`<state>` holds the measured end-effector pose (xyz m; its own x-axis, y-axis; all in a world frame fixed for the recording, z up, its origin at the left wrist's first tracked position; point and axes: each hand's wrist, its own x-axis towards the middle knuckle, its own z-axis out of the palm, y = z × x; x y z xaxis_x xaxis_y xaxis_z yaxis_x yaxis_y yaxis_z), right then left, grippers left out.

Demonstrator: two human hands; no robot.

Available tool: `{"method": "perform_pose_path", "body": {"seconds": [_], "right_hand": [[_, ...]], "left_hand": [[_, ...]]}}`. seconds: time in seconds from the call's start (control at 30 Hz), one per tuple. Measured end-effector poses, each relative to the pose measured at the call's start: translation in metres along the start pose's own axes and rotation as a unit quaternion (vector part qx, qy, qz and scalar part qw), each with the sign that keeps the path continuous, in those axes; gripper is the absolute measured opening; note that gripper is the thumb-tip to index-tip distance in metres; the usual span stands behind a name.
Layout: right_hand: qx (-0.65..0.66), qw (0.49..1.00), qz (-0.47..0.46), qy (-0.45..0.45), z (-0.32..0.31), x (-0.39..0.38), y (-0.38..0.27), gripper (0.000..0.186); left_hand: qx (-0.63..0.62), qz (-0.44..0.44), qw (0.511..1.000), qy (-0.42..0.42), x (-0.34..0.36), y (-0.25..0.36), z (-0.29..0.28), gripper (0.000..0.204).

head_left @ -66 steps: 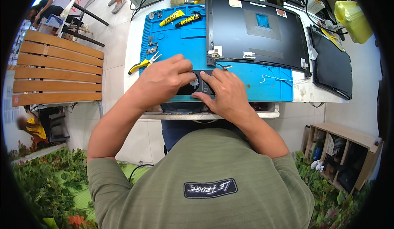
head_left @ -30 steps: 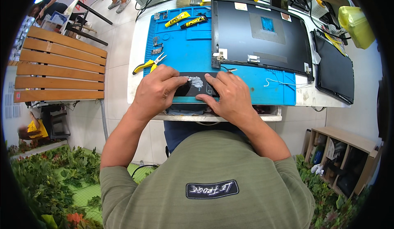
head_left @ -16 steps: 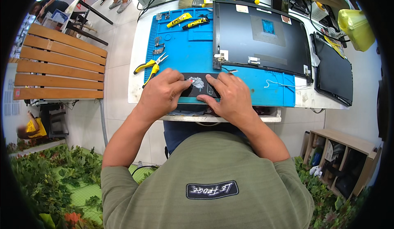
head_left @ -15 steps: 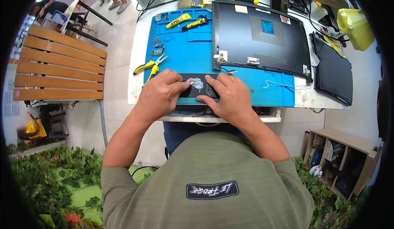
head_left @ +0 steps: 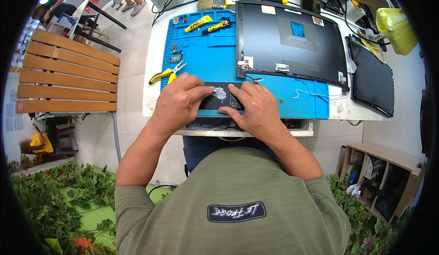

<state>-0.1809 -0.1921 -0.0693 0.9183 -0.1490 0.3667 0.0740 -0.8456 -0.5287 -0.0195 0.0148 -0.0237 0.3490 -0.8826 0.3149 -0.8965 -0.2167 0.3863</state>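
Note:
My left hand is closed in a pinch over a patch of grey, smeared paste. What its fingertips hold is too small to make out. The paste lies on a flat black card at the mat's near edge. My right hand steadies the card's right part, forefinger on its surface and thumb at the near edge. Beyond my left hand are yellow-handled pliers, partly covered by it. A small metal tip shows just past my right fingers.
A black laptop screen lid covers the right of the blue mat. A yellow tube, a black tube and metal hinges lie left of it. Behind is a wide brush; a dark panel is at right.
My left fingertips have shifted slightly over the paste, and a small red spot at them no longer shows. My right hand keeps its place on the card.

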Motion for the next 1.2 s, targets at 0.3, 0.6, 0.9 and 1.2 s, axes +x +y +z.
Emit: {"method": "perform_pose_path", "body": {"seconds": [0.3, 0.6, 0.9, 1.2], "right_hand": [[-0.001, 1.000, 0.001, -0.005, -0.001, 0.000, 0.000, 0.060], [-0.001, 1.000, 0.003, -0.009, 0.000, 0.000, 0.000, 0.061], [-0.008, 1.000, 0.005, -0.010, -0.001, 0.000, 0.000, 0.060], [0.000, 1.000, 0.001, -0.003, 0.000, 0.001, 0.000, 0.059]], "left_hand": [[0.005, -0.009, 1.000, -0.002, 0.000, 0.000, -0.006, 0.030], [-0.005, -0.035, 0.999, 0.028, -0.015, 0.002, -0.004, 0.030], [0.002, -0.008, 1.000, 0.015, -0.008, 0.007, -0.004, 0.029], [0.017, -0.018, 0.999, 0.020, 0.003, 0.011, 0.002, 0.026]]}}
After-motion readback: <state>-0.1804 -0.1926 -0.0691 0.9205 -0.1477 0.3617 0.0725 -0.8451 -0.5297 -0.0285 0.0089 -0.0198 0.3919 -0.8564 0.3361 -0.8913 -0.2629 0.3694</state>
